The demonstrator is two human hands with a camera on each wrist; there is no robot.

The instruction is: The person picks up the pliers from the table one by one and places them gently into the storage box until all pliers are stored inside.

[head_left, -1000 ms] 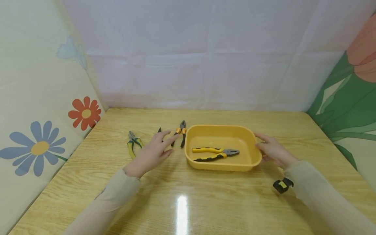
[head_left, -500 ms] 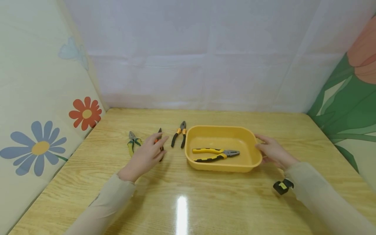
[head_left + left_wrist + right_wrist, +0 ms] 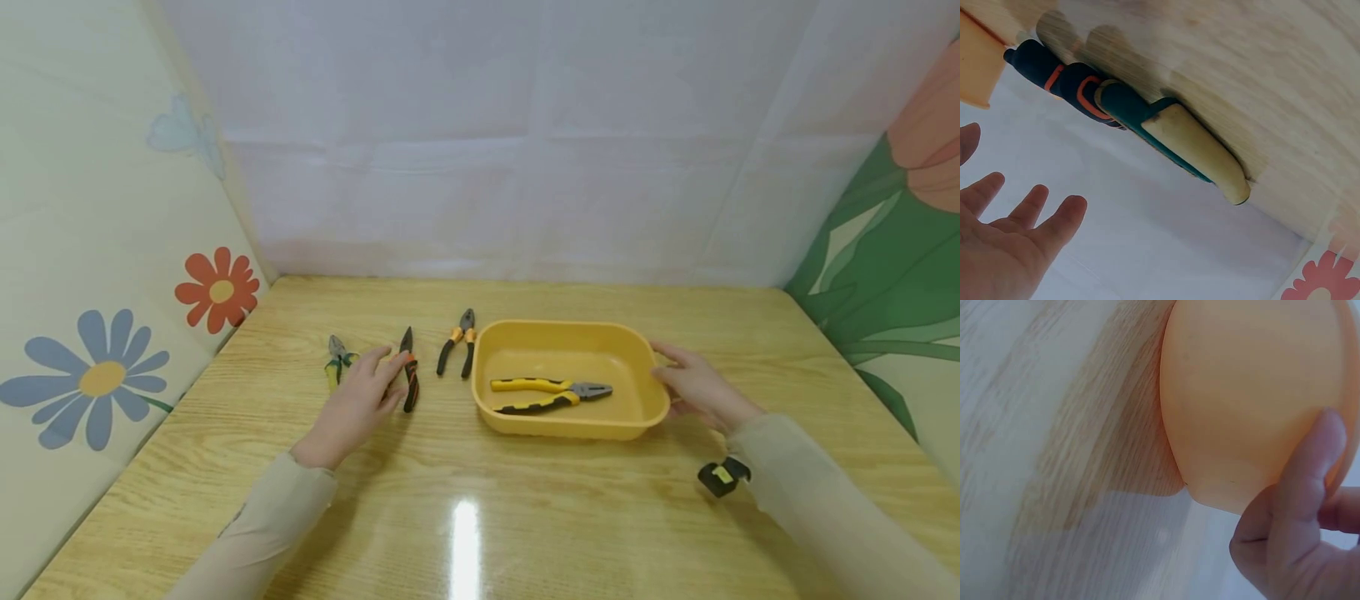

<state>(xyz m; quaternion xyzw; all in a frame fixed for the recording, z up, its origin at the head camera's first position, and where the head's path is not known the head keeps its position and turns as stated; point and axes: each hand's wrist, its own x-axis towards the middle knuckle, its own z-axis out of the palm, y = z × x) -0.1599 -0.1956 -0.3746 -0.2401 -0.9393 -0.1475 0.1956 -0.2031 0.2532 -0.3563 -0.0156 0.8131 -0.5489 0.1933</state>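
Observation:
My left hand (image 3: 351, 410) hovers with loosely spread fingers above orange-and-black pliers (image 3: 411, 382) and yellow-green pliers (image 3: 334, 367), partly covering both. In the left wrist view the fingers (image 3: 1060, 222) hold nothing and stay apart from the yellow-green handle (image 3: 1185, 140). My right hand (image 3: 701, 385) grips the right end of a yellow plastic basin (image 3: 570, 429); the right wrist view has a finger (image 3: 1310, 456) along its outer wall. Large yellow-and-black combination pliers (image 3: 555, 392) lie inside the basin, jaws pointing right.
Small pliers with black-and-orange handles (image 3: 460, 342) lie just left of the basin. All stands on a wooden table (image 3: 570, 517). A white cloth (image 3: 525, 167) hangs at the back, with flower-printed panels (image 3: 97, 250) on both sides. A black strap-mounted device (image 3: 722, 477) is at my right wrist.
My left hand has moved left and toward me, away from the small pliers, uncovering more of the orange-and-black pliers. The right hand and the basin keep their place.

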